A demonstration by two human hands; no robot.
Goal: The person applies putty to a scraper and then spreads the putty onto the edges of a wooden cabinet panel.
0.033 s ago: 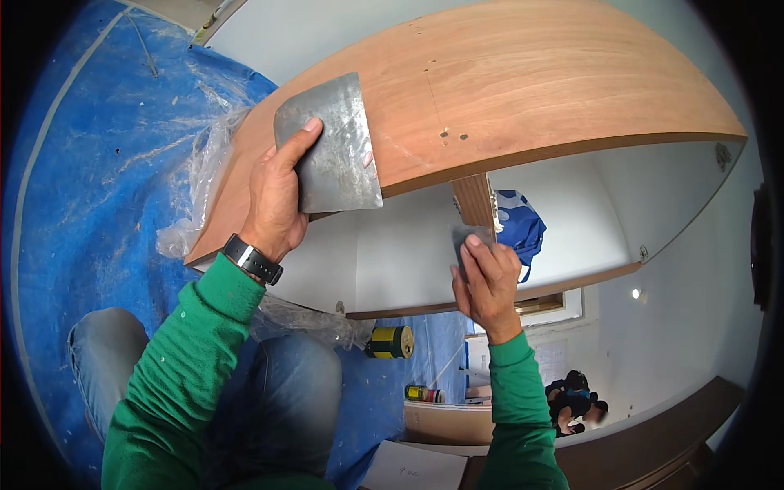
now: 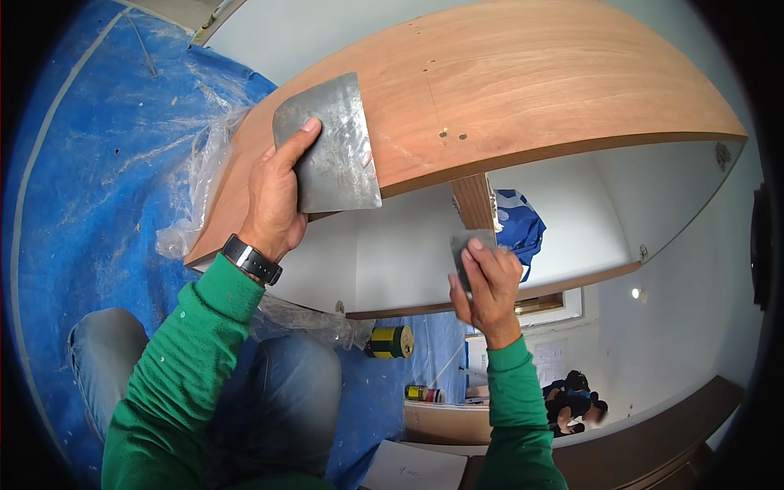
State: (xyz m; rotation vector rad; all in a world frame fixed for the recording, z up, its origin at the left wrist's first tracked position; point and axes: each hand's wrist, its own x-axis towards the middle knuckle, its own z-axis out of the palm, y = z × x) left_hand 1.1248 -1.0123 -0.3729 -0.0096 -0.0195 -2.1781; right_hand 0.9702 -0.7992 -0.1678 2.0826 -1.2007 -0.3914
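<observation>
My left hand (image 2: 275, 188) is closed on a broad grey metal putty plate (image 2: 335, 155), thumb on top of it and fingers beneath. The plate, with one rounded corner and pale smears, hangs over the wooden cabinet top (image 2: 572, 73). In my right hand (image 2: 488, 290) is a small thin grey scraper blade (image 2: 465, 249), pinched between thumb and fingers. It sits just below the lower end of the wooden divider strip (image 2: 472, 200), whose edge has white filler on it; contact between them I cannot tell. Small dark holes (image 2: 445, 135) mark the cabinet top.
A blue bag (image 2: 520, 233) lies inside the white compartment. Blue sheeting (image 2: 106, 163) covers the floor, with clear plastic (image 2: 204, 188) against the cabinet's left end. A green-and-yellow can (image 2: 390, 342) stands near my knee. Farther off, a person (image 2: 576, 404) is bent over.
My right hand and its scraper blade have shifted slightly down and left, showing a bit more of the blade. The left hand and putty plate have barely moved.
</observation>
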